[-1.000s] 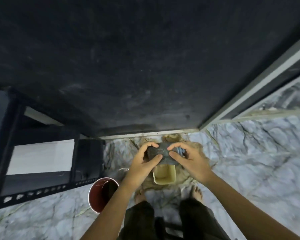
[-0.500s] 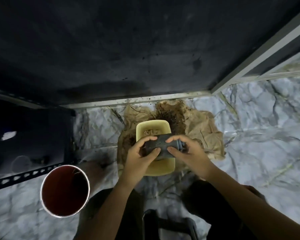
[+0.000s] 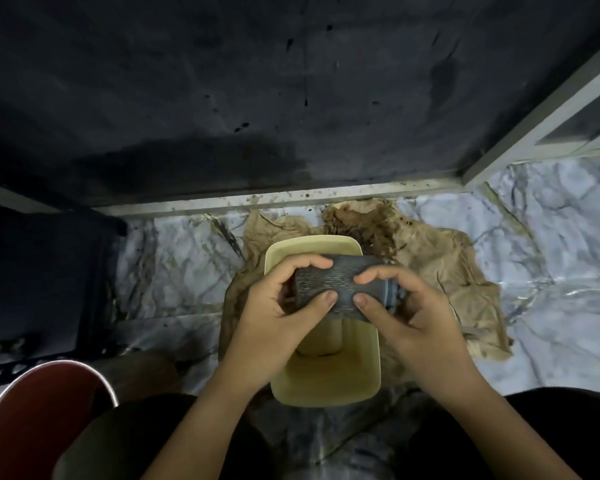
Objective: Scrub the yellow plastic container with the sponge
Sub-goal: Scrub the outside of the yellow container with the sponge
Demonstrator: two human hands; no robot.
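The yellow plastic container [image 3: 326, 379] stands open-side up on the marble floor, resting partly on crumpled brown paper. Above its middle I hold a dark grey sponge [image 3: 329, 280] with a blue edge at its right end, bent between both hands. My left hand [image 3: 278, 313] grips the sponge's left end with thumb below and fingers on top. My right hand [image 3: 406, 313] grips the right end the same way. The sponge and hands hide the container's middle; whether the sponge touches the rim is unclear.
Dirty, crumpled brown paper [image 3: 447, 271] lies under and to the right of the container. A red bucket [image 3: 42, 410] with a white rim stands at lower left. A dark wall [image 3: 291, 98] rises behind, a black metal rack [image 3: 42, 271] sits left. My dark-clothed knees fill the bottom.
The view has dropped closer to the floor, so the container, paper and bucket appear much larger. Both hands keep their hold on the sponge, which stays above the container.
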